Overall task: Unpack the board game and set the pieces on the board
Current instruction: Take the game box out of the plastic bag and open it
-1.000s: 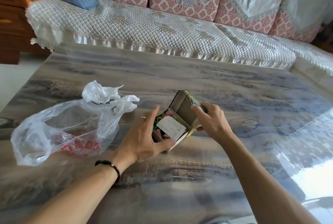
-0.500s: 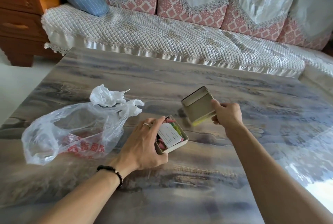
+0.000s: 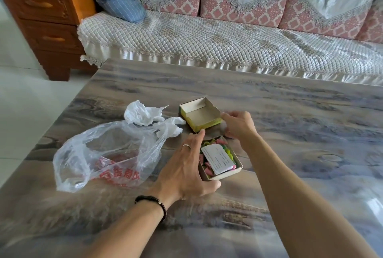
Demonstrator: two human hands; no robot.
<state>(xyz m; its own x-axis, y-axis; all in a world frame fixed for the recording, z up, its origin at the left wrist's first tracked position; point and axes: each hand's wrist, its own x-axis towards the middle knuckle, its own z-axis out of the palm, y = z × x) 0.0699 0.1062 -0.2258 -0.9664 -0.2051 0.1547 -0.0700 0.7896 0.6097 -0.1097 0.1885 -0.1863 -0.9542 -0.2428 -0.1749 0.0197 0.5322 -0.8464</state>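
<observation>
Left hand (image 3: 186, 171) grips the small open cardboard box (image 3: 221, 159) of pink and green plastic pieces at table centre; right hand (image 3: 238, 125), fingers loosely curled and holding nothing, sits at the box's 12 o'clock, nearer the folded white leaflet (image 3: 217, 159) on top.

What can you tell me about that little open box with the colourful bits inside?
The box is a small, shallow cardboard tray, pale outside, lying flat on the table with its lid off and upturned just beyond it. It is filled with pink, green and yellow pieces, and a folded white printed leaflet lies on top of them. The left hand holds its near left side; the right hand hovers at its far end.
</observation>
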